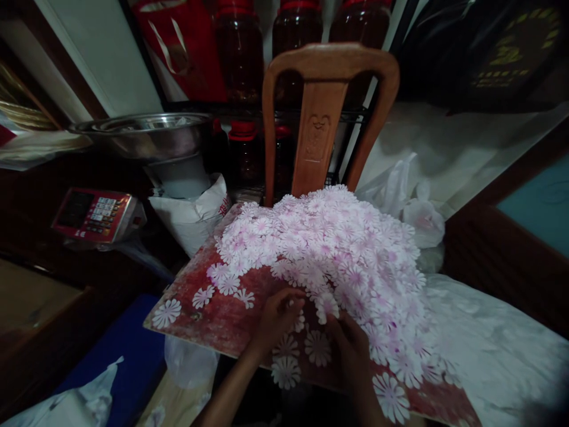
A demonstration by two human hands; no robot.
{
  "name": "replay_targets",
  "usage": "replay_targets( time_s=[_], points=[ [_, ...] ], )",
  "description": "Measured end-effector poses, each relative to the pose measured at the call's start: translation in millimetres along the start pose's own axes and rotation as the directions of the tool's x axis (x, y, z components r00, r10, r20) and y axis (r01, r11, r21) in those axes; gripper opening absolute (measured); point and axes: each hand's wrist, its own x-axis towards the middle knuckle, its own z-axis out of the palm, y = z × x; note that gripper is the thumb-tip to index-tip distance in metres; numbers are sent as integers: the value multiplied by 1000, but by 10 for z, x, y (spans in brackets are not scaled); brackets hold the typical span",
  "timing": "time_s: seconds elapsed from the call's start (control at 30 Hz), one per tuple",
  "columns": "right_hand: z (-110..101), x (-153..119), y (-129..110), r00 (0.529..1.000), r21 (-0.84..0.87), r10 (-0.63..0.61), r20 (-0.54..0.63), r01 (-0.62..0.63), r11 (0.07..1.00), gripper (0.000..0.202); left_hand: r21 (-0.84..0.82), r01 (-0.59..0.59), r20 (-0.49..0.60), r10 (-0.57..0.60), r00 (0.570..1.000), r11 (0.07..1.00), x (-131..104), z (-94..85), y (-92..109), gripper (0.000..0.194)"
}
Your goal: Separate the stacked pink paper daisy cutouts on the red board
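A big heap of white and pale pink flower-shaped cutouts covers much of a worn red board. My left hand is over the board in front of the heap, fingers curled, with a cutout partly showing beneath its fingertips. Whether those fingers grip it I cannot tell. My right hand pinches the edge of one flower cutout between thumb and fingers. Between and below the hands lie a few loose cutouts. Others, such as a single flower, are spread toward the board's left corner.
Behind the board stands a carved wooden chair. To the left are a red digital scale, a metal basin and a white sack. White plastic sheeting lies at right. Red-lidded jars fill the rack behind.
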Motion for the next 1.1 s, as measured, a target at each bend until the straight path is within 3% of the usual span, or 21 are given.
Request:
replay_targets(
  time_s=[0.13,0.3,0.5,0.7,0.83,1.0,1.1],
  points=[
    [23,3,15,998,-46,-55,26,57,997,28,-5,-124,82,124,989,992,-9,15,5,35],
    [43,-16,6,993,-102,-88,83,96,990,28,107,38,104,-50,993,993,-15,37,5,37],
    [42,-9,-37,992,-110,-46,119,59,992,26,106,6,78,-14,997,994,-2,30,-75,43],
    [37,3,-13,991,-11,-37,130,39,999,26,60,75,-54,-71,996,995,-4,32,-176,48],
    [15,14,0,994,-38,-20,111,24,999,31,51,50,-14,-50,999,997,13,17,-206,52],
    [44,6,-20,981,-38,-64,184,72,997,43,80,-6,67,1,998,997,5,4,-218,51],
    [78,-4,-22,986,-57,-33,161,43,997,35,81,-3,76,-4,997,997,-13,12,-234,46]
  ],
)
